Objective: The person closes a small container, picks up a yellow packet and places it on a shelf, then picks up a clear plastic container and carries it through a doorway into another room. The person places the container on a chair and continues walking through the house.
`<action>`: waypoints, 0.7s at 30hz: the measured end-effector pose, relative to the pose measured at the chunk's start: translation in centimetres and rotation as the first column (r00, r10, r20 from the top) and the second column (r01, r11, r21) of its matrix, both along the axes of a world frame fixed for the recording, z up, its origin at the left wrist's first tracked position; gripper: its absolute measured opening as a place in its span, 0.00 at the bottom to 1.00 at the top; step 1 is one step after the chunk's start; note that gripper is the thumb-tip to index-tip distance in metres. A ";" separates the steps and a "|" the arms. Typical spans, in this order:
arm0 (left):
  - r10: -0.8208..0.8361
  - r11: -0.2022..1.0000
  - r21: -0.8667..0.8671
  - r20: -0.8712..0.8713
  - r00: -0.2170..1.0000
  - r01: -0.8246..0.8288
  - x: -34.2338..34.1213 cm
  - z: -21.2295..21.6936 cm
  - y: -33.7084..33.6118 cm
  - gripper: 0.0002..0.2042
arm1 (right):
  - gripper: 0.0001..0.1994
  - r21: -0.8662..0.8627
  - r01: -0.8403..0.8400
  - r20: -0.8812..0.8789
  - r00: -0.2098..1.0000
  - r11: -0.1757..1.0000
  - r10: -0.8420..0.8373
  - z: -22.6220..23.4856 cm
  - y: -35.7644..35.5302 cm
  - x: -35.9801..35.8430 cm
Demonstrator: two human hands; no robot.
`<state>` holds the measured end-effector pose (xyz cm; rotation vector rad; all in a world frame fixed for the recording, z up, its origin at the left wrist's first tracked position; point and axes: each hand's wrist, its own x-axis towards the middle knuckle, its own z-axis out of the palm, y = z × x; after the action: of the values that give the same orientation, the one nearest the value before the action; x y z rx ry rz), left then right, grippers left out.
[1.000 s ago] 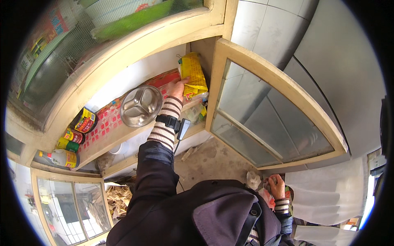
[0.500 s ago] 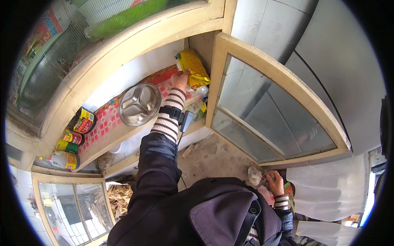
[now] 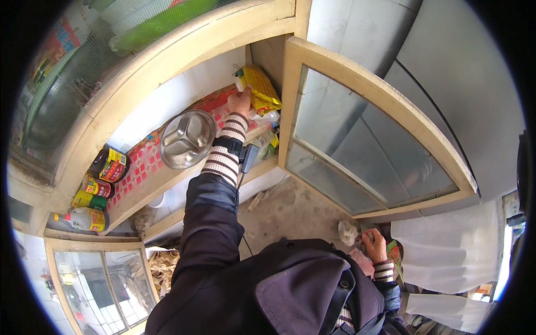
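Observation:
Inside the cabinet my left hand reaches over the shelf, with its fingers closed on the edge of a yellow plastic bag. The bag's far side hides part of the fingertips. Just left of my wrist a round, divided steel plate stands tilted on the shelf. My right hand hangs low on the right, beside a clear crumpled plastic bag and a pinkish bag. Its fingers are curled; whatever they hold, if anything, does not show.
Several sauce bottles and jars stand at the shelf's left end. A glazed wooden door hangs open on the right, before a grey fridge-like panel. Another glazed door hangs open at lower left. White cloth hangs at right.
The whole view has shifted slightly left. My left hand stays at the yellow bag, with its grip a little altered. My right hand is almost where it was.

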<state>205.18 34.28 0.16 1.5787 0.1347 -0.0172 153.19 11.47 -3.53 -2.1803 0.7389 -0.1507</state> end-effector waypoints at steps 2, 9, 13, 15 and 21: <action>-0.017 1.000 -0.026 -0.013 1.000 0.016 -0.9 0.5 0.4 0.13 | 0.07 -0.001 0.002 -0.006 1.000 1.000 -0.002 -0.2 -0.1 -0.2; -0.133 0.991 -0.035 -0.042 0.990 0.131 -3.3 1.6 1.6 0.13 | 0.07 -0.037 -0.029 0.011 1.000 0.999 0.029 -0.4 0.1 -0.1; -0.088 0.989 -0.118 0.024 0.996 0.090 -4.8 1.7 2.5 0.10 | 0.07 -0.055 -0.031 -0.005 1.000 0.998 0.031 -0.5 0.2 0.1; -0.067 0.981 -0.174 0.122 0.990 0.088 -5.8 1.5 3.3 0.07 | 0.07 -0.045 -0.037 -0.008 0.999 0.998 0.036 -0.7 0.2 0.0; -0.071 0.983 -0.149 0.213 0.974 0.105 -12.2 -3.7 4.9 0.04 | 0.07 0.015 -0.014 -0.070 0.997 1.000 0.015 -1.7 1.2 -0.8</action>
<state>193.00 39.15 -3.58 1.4163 -0.0988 0.0658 152.40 12.67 -5.26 -2.1855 0.7608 -0.0617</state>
